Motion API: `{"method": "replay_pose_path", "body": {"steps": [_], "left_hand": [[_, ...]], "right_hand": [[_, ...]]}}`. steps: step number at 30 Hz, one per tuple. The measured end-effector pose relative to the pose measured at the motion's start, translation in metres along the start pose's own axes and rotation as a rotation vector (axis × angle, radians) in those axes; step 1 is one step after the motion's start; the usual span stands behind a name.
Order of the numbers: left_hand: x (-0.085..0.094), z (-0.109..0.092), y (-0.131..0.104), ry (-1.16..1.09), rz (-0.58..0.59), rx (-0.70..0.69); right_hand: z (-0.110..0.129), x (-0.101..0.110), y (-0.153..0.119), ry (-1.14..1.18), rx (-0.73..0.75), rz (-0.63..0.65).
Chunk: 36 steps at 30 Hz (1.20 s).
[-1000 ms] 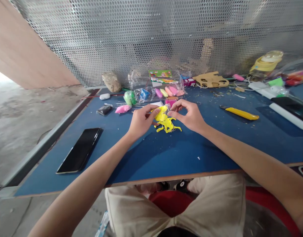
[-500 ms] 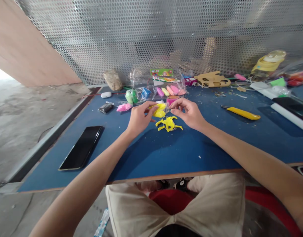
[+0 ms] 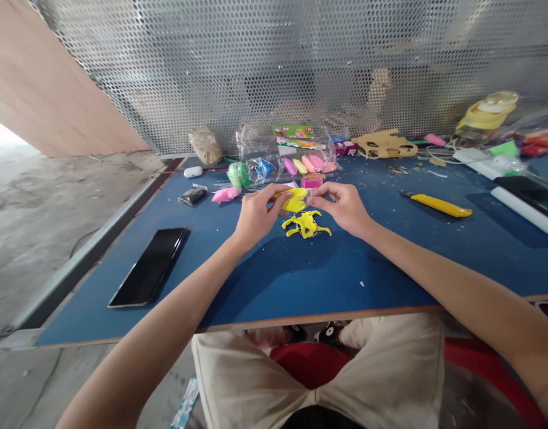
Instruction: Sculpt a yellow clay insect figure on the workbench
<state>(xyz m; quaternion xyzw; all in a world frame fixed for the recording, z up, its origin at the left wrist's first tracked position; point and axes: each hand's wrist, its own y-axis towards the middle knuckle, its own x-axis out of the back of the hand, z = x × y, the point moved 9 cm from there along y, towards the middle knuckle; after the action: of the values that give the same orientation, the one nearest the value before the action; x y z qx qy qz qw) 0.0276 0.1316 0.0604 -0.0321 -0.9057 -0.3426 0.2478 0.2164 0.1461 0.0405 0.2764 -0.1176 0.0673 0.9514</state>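
Note:
Between my hands is a clear plastic packet of yellow modelling clay point(image 3: 296, 201), held just above the table. My left hand point(image 3: 259, 213) pinches its left side between thumb and fingers. At the packet's right end, the thumb and fingertips of my right hand point(image 3: 343, 207) are closed on the clear plastic. Right below the packet lies a yellow clay figure point(image 3: 306, 224) with several curved limbs and thin whitish strands about it. Behind the packet sits a small magenta piece point(image 3: 312, 183).
On the blue table point(image 3: 274, 286) lie a phone point(image 3: 148, 266) at left and a yellow utility knife point(image 3: 439, 204) at right. Pink point(image 3: 226, 195) and black point(image 3: 192, 195) clay packets lie left of my hands. Along the perforated metal screen point(image 3: 211, 71) stand clay packs and a bottle point(image 3: 486, 119).
My right hand has moved left onto the packet's right end and closed on the plastic. The packet has turned to lie more level; my left hand has shifted slightly right.

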Motion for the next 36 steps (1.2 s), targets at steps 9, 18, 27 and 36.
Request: {"method": "replay_pose_path", "body": {"steps": [9, 18, 27, 36], "left_hand": [[-0.003, 0.0, -0.001, -0.05, 0.044, 0.009], [0.002, 0.008, 0.001, -0.001, -0.007, 0.011], [-0.003, 0.007, -0.003, -0.006, 0.057, 0.011], [-0.007, 0.007, -0.004, -0.077, 0.05, 0.036]], "right_hand": [[0.006, -0.001, -0.001, 0.107, -0.001, 0.076], [0.007, -0.001, -0.001, 0.07, 0.018, 0.067], [-0.007, -0.006, 0.0, 0.17, -0.056, 0.058], [-0.018, -0.011, -0.003, 0.206, -0.165, 0.108]]}}
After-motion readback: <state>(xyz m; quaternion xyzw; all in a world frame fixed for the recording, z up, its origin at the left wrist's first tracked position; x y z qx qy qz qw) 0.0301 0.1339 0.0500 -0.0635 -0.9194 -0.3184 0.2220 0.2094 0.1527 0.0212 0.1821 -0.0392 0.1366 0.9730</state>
